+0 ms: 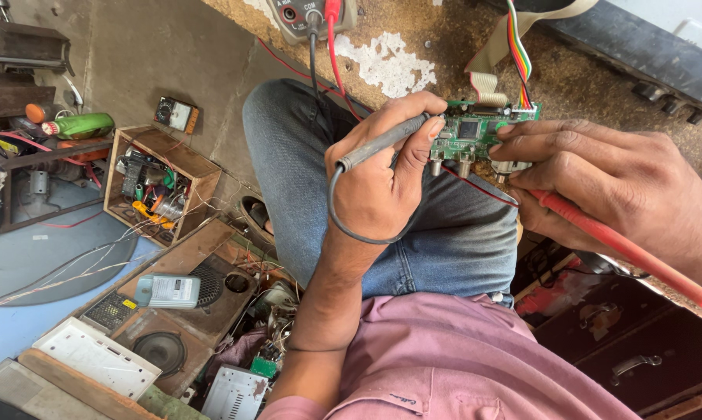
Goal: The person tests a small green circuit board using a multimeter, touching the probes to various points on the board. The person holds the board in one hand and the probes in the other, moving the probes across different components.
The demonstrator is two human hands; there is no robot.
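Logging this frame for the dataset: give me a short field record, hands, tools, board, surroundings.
left hand: left hand grips the black probe, tip toward the board
right hand: right hand holds the red probe and steadies the board's right end
board: green circuit board, held over the lap, ribbon cable attached on top
meter: multimeter on the worn bench, red and black leads plugged in
floor left: wooden crate of parts, loose speaker
contact of probe tips: cannot tell
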